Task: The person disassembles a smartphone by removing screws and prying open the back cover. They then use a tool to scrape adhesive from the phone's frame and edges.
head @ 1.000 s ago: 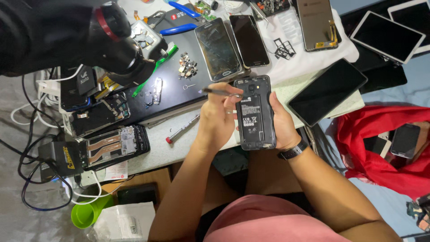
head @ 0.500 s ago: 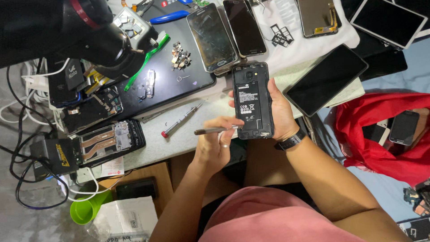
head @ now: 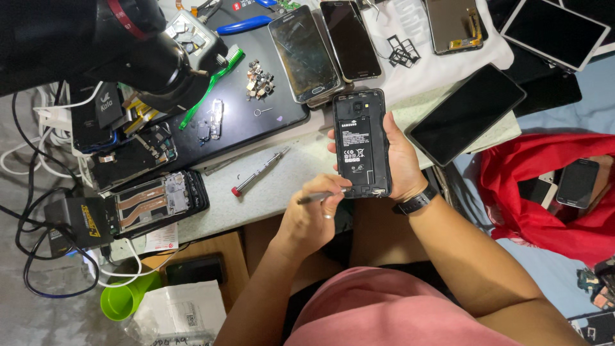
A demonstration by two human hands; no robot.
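Right hand [head: 400, 163]: fingers curled around the edges of an opened smartphone [head: 360, 143], cradling it from behind, back side up, upright over the desk's near edge at centre frame. A black wristband [head: 415, 202] sits on this wrist.

Left hand [head: 314, 218]: closed in a pinch on a thin metal tool [head: 320, 196], ring on one finger; the tool's tip meets the phone's lower edge at about 7 o'clock of the phone.

Opened smartphone: black, rear cover off, rectangular black battery with a white-print label filling the middle, camera lens at 12 o'clock, a row of small light contacts along the bottom.

Desk [head: 282, 182]: pale surface. At 9 o'clock of the phone, a slim screwdriver with a red end [head: 259, 172] lies slantwise. At 12 o'clock, two dark-screened phones [head: 327, 45] lie side by side. At 2 o'clock, a large black screen panel [head: 466, 113] lies tilted.

Further left, at 10 o'clock: a black work mat [head: 243, 122] carrying a heap of small metal parts [head: 259, 79] and a green toothbrush [head: 210, 87]. At 9 o'clock, a stripped phone frame with copper-coloured strips [head: 154, 200], beside a black box with a yellow label [head: 80, 221].

Packages: a clear plastic bag with a white label [head: 179, 314] at 7 o'clock, next to a green funnel [head: 123, 299].

Far right, at 3 o'clock: red cloth [head: 544, 192] holding a small dark phone [head: 578, 182].
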